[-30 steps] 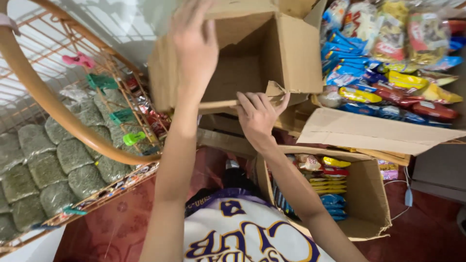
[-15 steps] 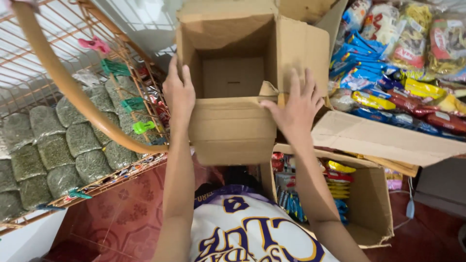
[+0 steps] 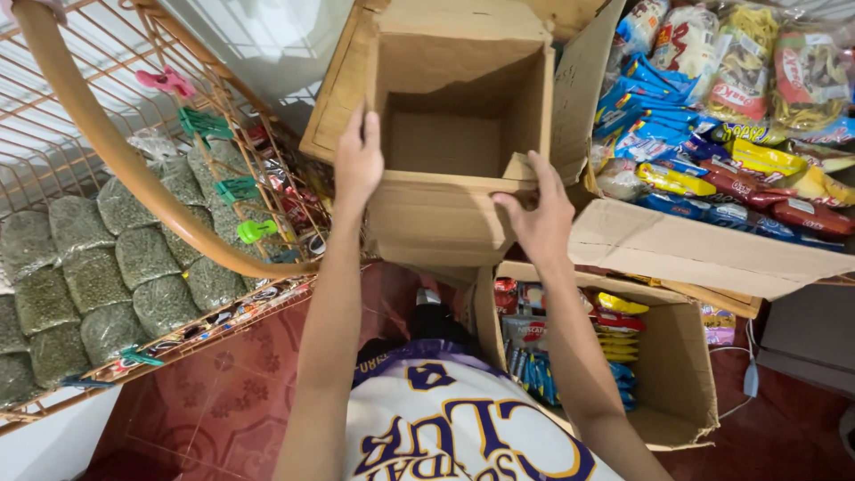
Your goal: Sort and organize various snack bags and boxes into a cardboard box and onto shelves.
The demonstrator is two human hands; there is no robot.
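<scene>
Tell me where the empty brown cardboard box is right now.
The empty brown cardboard box sits top centre in the head view, both hands on its near wall, above a snack-filled cardboard box.

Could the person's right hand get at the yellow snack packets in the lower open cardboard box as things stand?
Probably yes: the right hand rests on the empty upper cardboard box, and the yellow snack packets lie uncovered in the lower cardboard box just below it.

**Both arms stretched up, hands at mid-frame**

Two bare forearms rise from the bottom of the frame toward its centre, nearly parallel. The left hand (image 3: 358,165) sits left of centre, fingers pointing up and held together, palm turned away. The right hand (image 3: 539,214) lies slightly lower, right of centre, fingers spread and curled forward in a loose grip, thumb pointing left.
</scene>
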